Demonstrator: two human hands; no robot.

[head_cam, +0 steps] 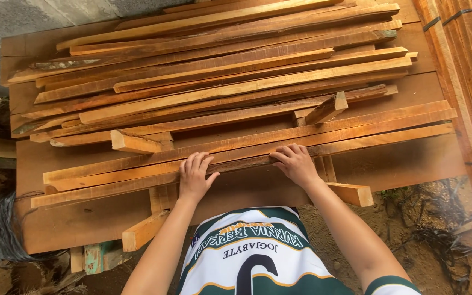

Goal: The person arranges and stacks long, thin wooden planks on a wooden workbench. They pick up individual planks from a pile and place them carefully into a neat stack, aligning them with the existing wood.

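Both hands rest palm-down on the nearest long wooden strip (247, 158) at the front edge of the pile. Left hand (195, 177): fingers spread flat over the strip, thumb out, gripping nothing. Right hand (296, 163): fingers narrower and curled over the strip's far edge, likely to steady or draw it (grip underneath not visible). The strip lies lengthwise on short cross blocks (140, 143), which keep it raised off the broad board (400, 164) below. The loose stack of strips (219, 76) lies behind, roughly parallel.
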